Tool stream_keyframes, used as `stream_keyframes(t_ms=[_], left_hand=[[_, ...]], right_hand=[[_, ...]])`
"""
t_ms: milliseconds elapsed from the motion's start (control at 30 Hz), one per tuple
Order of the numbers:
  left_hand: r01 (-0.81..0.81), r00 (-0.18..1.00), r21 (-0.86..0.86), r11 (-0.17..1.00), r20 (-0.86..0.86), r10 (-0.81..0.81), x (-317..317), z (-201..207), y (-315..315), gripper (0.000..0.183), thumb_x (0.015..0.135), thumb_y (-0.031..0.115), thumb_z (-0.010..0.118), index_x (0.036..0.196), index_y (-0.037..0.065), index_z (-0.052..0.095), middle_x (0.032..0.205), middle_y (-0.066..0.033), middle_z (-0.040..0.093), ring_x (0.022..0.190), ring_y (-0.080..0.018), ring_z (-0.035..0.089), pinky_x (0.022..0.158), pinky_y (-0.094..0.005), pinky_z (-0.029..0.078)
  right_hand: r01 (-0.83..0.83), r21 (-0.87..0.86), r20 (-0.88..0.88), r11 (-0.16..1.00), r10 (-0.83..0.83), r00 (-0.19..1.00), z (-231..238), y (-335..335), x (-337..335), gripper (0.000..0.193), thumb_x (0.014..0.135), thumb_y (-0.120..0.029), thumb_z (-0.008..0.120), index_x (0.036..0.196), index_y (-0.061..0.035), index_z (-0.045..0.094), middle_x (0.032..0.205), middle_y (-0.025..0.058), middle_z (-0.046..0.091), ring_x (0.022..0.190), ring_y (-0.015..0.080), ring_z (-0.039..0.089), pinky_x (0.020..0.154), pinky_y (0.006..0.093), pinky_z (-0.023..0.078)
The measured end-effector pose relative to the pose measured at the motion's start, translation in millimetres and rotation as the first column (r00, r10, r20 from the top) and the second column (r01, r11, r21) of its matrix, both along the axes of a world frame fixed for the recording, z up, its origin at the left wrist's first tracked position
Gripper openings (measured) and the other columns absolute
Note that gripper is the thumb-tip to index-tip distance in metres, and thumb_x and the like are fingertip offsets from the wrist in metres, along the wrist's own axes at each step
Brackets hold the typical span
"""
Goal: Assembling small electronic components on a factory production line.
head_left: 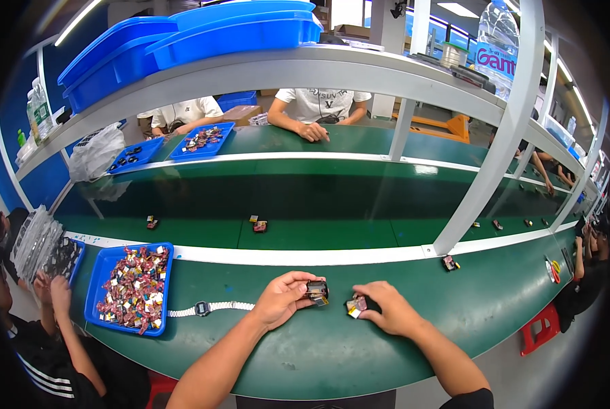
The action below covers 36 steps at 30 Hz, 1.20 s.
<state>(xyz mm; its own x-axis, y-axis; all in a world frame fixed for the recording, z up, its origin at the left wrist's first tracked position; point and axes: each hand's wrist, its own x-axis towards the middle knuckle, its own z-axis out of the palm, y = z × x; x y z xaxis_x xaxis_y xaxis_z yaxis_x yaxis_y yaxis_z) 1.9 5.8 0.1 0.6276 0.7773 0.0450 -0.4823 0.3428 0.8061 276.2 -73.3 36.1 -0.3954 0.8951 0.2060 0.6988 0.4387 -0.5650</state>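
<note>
Noting from afar: right of the blue tray (pixel 98 275), I see the left hand (pixel 279 299) pinching a black device (pixel 316 289) between thumb and fingers; farther right, the right hand (pixel 391 311) likewise pinches a red-and-white component (pixel 354 306).

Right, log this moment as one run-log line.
left hand: holds black part | right hand: holds small red-white piece | blue tray: filled with small pieces | watch: on green bench, between tray and left hand

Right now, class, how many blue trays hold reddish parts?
2: a near tray left of the left hand, past the watch; a far tray on the opposite bench. Others may be hidden.
</note>
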Motion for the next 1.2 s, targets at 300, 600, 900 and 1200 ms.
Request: stream_keyframes(t_ms=[300,600,900,1200], left_hand=[[-0.104,0.994,-0.022,0.994,-0.027,0.104,4,0,-6,0.026,0.098,0.012,0.057,0.121,0.002,0.054,0.120,-0.0114,0.062,0.108,-0.0203,0.062,0.097,-0.0399,0.053],[-0.154,0.988,-0.043,0.987,-0.039,0.152,5,2,-7,0.026,0.097,0.012,0.057,0.121,0.002,0.054,0.114,-0.0087,0.064,0.104,-0.0182,0.063,0.095,-0.0392,0.053],[-0.186,0.979,-0.029,0.982,-0.091,0.183,8,4,-9,0.024,0.100,0.007,0.051,0.122,-0.001,0.053,0.117,-0.0114,0.062,0.108,-0.0200,0.062,0.098,-0.0407,0.052],[-0.209,0.972,-0.019,0.978,-0.110,0.206,9,4,-9,0.022,0.100,0.004,0.049,0.121,-0.002,0.053,0.117,-0.0122,0.062,0.108,-0.0210,0.062,0.099,-0.0421,0.052]], right_hand=[[-0.052,0.592,-0.002,0.804,0.066,0.998,20,26,-74,0.023,0.077,-0.008,0.072,0.099,-0.0085,0.066,0.098,0.0047,0.062,0.086,0.0227,0.061,0.075,0.0347,0.051],[0.089,0.670,-0.065,0.737,-0.061,0.996,-1,40,-91,0.019,0.074,-0.006,0.074,0.093,-0.0072,0.069,0.091,0.0033,0.063,0.080,0.0201,0.062,0.064,0.0319,0.054],[0.076,0.707,-0.001,0.704,-0.107,0.994,-3,40,-94,0.020,0.070,-0.003,0.068,0.089,-0.0082,0.069,0.090,0.0016,0.064,0.079,0.0185,0.062,0.063,0.0311,0.054],[0.057,0.743,0.001,0.667,-0.087,0.996,-7,44,-93,0.015,0.071,-0.006,0.066,0.086,-0.0063,0.068,0.090,0.0023,0.064,0.080,0.0192,0.062,0.065,0.0309,0.053]])
